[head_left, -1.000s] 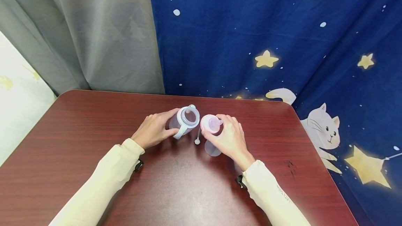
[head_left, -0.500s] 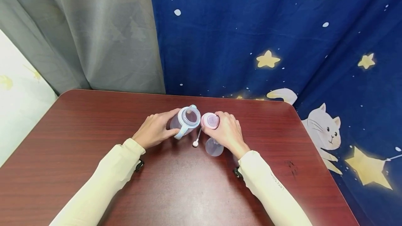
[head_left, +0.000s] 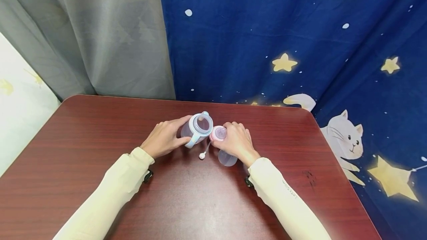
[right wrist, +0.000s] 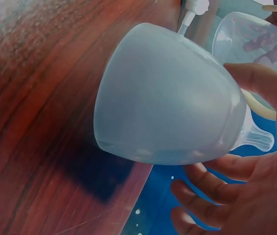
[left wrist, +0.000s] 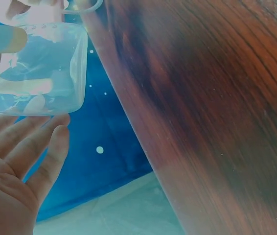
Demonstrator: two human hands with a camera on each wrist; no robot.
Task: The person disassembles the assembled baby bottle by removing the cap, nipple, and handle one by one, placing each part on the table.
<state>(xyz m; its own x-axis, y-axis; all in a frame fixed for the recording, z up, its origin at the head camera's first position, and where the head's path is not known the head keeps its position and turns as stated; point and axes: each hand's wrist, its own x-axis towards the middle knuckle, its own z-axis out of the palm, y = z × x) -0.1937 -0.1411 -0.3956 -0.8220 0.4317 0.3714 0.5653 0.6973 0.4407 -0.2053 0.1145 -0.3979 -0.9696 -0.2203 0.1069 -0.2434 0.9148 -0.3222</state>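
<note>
My left hand (head_left: 165, 137) grips a clear baby bottle (left wrist: 43, 73) with light-blue handles, its lidless mouth tilted towards the right. Between thumb and fingers, my right hand (head_left: 238, 140) holds a pink-rimmed teat lid (head_left: 212, 134) close beside the bottle's mouth. The teat (right wrist: 258, 138) juts out past the dome cover in the right wrist view. From the lid a thin straw hangs, with a white weighted end (head_left: 202, 156). A translucent dome cover (head_left: 227, 158) sits under the right hand and fills much of the right wrist view.
The brown wooden table (head_left: 186, 203) has its far edge beyond the hands. Behind it hang a grey curtain (head_left: 123, 40) and a blue star-patterned curtain (head_left: 233, 40). Dark marks (head_left: 309, 177) show on the tabletop at the right.
My right hand has moved left and slightly nearer with the teat lid, closer to the bottle. The straw's weighted end has swung left and nearer. The left hand has stayed almost still.
</note>
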